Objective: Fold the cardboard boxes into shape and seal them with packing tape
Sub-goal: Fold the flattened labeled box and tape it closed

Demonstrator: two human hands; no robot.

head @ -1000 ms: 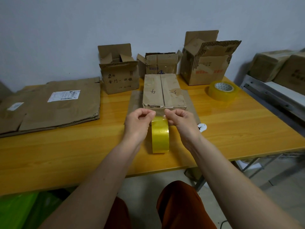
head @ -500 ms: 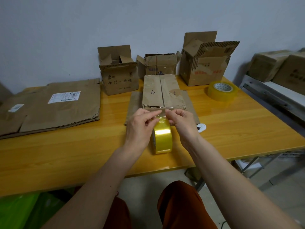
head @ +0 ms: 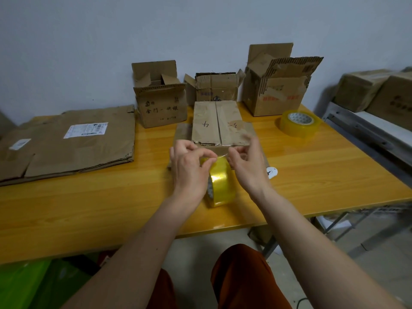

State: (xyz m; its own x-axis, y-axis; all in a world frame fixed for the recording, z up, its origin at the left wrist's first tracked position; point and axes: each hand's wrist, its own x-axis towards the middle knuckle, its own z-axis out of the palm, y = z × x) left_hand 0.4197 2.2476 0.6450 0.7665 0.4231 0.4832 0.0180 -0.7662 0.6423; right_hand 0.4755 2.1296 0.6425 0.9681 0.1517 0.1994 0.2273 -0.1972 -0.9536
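We've got both hands on the tape roll (head: 219, 182) at the folded box (head: 217, 124): left hand (head: 189, 169) and right hand (head: 247, 166) pinching its loose end. Thin film could fold onto itself or miss that 1 seam if pulled crooked

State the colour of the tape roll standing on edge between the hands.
Translucent yellow tape roll, seen best in the head view.

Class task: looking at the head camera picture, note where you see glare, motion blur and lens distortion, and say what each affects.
Head view: glare streaks the yellow tape roll between the hands and sheens the wooden table; the right hand is slightly motion-blurred at its fingers, the left hand sharper; wide-angle distortion bends the table edge, and the boxes on the shelf at far right look soft.
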